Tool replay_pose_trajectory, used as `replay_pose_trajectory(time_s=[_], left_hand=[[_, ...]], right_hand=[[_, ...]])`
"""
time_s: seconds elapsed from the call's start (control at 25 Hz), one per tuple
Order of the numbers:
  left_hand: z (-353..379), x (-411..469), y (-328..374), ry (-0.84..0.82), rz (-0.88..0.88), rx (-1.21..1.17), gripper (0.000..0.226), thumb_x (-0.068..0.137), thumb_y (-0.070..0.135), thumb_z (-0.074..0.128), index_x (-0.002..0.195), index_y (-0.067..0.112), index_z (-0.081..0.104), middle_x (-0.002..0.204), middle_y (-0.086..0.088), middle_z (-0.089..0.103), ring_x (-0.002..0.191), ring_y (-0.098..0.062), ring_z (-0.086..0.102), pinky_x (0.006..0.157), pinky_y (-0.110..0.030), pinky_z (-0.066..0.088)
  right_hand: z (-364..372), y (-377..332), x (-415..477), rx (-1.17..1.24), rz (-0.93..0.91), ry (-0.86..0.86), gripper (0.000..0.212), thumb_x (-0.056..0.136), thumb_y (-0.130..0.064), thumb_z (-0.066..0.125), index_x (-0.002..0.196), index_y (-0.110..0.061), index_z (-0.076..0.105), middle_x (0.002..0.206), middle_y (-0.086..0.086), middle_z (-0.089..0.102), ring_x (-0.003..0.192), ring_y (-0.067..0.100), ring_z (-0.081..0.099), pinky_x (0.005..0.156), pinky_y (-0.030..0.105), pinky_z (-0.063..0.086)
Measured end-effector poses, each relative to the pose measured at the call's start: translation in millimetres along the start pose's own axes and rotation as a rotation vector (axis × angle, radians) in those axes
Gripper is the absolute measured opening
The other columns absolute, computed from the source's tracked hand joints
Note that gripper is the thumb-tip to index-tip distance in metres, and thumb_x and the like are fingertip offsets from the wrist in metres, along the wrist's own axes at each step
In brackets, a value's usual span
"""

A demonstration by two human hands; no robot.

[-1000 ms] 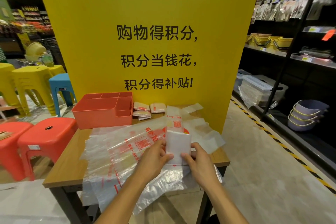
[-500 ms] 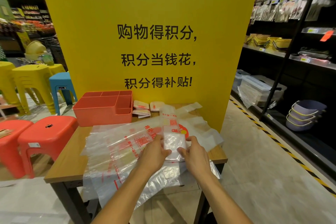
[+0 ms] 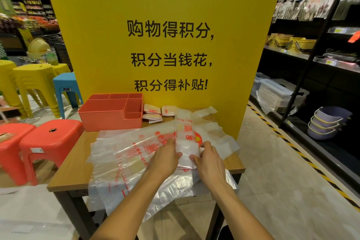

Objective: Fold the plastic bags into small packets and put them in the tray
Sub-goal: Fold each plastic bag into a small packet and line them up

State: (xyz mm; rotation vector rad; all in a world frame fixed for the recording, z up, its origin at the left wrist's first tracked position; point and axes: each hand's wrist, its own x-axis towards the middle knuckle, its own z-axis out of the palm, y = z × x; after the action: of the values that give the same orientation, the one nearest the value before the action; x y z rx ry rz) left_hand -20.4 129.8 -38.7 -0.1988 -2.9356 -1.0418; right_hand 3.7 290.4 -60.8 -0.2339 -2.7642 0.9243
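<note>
- The coral tray [image 3: 109, 112] stands at the back left of the desk [image 3: 72, 167].
- Loose plastic bags [image 3: 120, 161] lie spread over the desk and drape off its near edge.
- Finished packets [image 3: 153, 113] lie just right of the tray, outside it.
- The left hand [image 3: 165, 159] grips the left edge of the folded bag [image 3: 185, 128], a long narrow strip lying on the pile.
- The right hand [image 3: 211, 161] pinches the strip's right edge at its near end.

Bag strip [image 3: 185, 132] part-folded atop bag pile [image 3: 124, 154]; packets [image 3: 153, 113] rt of coral tray [image 3: 109, 121]
</note>
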Motion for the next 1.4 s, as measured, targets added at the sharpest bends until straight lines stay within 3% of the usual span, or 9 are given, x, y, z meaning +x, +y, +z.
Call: replay_pose_trajectory(time_s=[0.16,0.28,0.48,0.56,0.64,0.84,1.04,1.24,1.4], left_hand=[[-4.2,4.1,4.9,-0.081,0.057,0.088,0.051,0.102,0.023,0.060,0.148,0.018,0.038,0.130,-0.010,0.066,0.110,-0.029,0.066,0.092,-0.045,0.056],[-9.3,5.1,5.5,-0.054,0.119,0.275,0.056,0.100,0.027,0.063,0.149,0.018,0.037,0.124,-0.010,0.068,0.106,-0.031,0.067,0.087,-0.045,0.056],[-9.3,1.8,-5.7,-0.028,0.141,0.247,0.053,0.099,0.029,0.065,0.147,0.024,0.045,0.115,-0.007,0.071,0.102,-0.029,0.067,0.085,-0.042,0.057],[-6.4,2.0,-14.1,0.037,0.197,0.266,0.050,0.098,0.035,0.066,0.145,0.027,0.051,0.123,-0.004,0.066,0.113,-0.025,0.062,0.092,-0.041,0.055],[-4.2,3.5,-21.7,0.057,0.300,0.292,0.043,0.100,0.039,0.064,0.141,0.028,0.059,0.146,-0.002,0.051,0.135,-0.022,0.046,0.108,-0.040,0.047],[-10.5,7.2,-29.0,-0.148,0.396,0.294,0.048,0.107,0.054,0.039,0.147,0.032,0.054,0.167,0.001,0.031,0.154,-0.020,0.027,0.125,-0.042,0.027],[-14.5,7.5,-25.5,-0.234,0.408,0.432,0.086,0.085,0.074,0.057,0.156,0.030,0.037,0.169,0.001,0.026,0.154,-0.020,0.026,0.124,-0.041,0.026],[-14.7,9.3,-22.2,-0.234,0.451,0.468,0.074,0.084,0.050,0.058,0.152,0.024,0.045,0.170,-0.001,0.023,0.152,-0.022,0.030,0.119,-0.037,0.036],[-12.6,13.4,-16.0,-0.233,0.496,0.544,0.065,0.084,0.049,0.055,0.141,0.019,0.051,0.144,-0.005,0.053,0.133,-0.028,0.051,0.104,-0.041,0.049]], right_hand=[[-0.1,4.5,2.6,0.001,-0.005,-0.023,0.047,0.094,-0.042,0.071,0.130,-0.026,0.045,0.120,0.000,0.062,0.104,0.024,0.065,0.084,0.042,0.056],[0.0,4.2,4.4,-0.032,-0.008,-0.031,0.046,0.092,-0.047,0.072,0.127,-0.026,0.049,0.120,-0.001,0.061,0.105,0.025,0.066,0.084,0.043,0.056],[2.4,2.3,4.6,-0.086,-0.008,-0.023,0.043,0.092,-0.054,0.069,0.120,-0.028,0.051,0.114,-0.003,0.059,0.101,0.025,0.066,0.084,0.044,0.056],[3.0,1.8,3.9,-0.087,-0.012,-0.021,0.040,0.093,-0.052,0.068,0.121,-0.028,0.051,0.112,-0.003,0.059,0.101,0.025,0.066,0.083,0.044,0.056],[3.6,1.9,3.2,-0.073,-0.023,-0.018,0.040,0.094,-0.050,0.069,0.122,-0.028,0.051,0.112,-0.003,0.059,0.101,0.025,0.066,0.083,0.043,0.056],[2.3,2.8,1.4,-0.047,-0.035,-0.010,0.042,0.094,-0.046,0.069,0.125,-0.028,0.048,0.113,-0.003,0.059,0.101,0.024,0.066,0.080,0.041,0.054],[-1.0,7.7,7.6,-0.058,-0.053,-0.065,0.038,0.094,-0.053,0.064,0.122,-0.032,0.049,0.111,-0.008,0.059,0.099,0.019,0.065,0.083,0.042,0.056],[-3.4,13.4,14.8,-0.113,-0.114,-0.108,0.034,0.100,-0.054,0.052,0.127,-0.035,0.046,0.111,-0.010,0.057,0.099,0.014,0.063,0.084,0.037,0.054],[-9.1,18.1,24.0,-0.084,-0.165,-0.184,0.040,0.103,-0.052,0.044,0.141,-0.043,0.036,0.113,-0.008,0.058,0.101,0.016,0.061,0.085,0.039,0.051]])
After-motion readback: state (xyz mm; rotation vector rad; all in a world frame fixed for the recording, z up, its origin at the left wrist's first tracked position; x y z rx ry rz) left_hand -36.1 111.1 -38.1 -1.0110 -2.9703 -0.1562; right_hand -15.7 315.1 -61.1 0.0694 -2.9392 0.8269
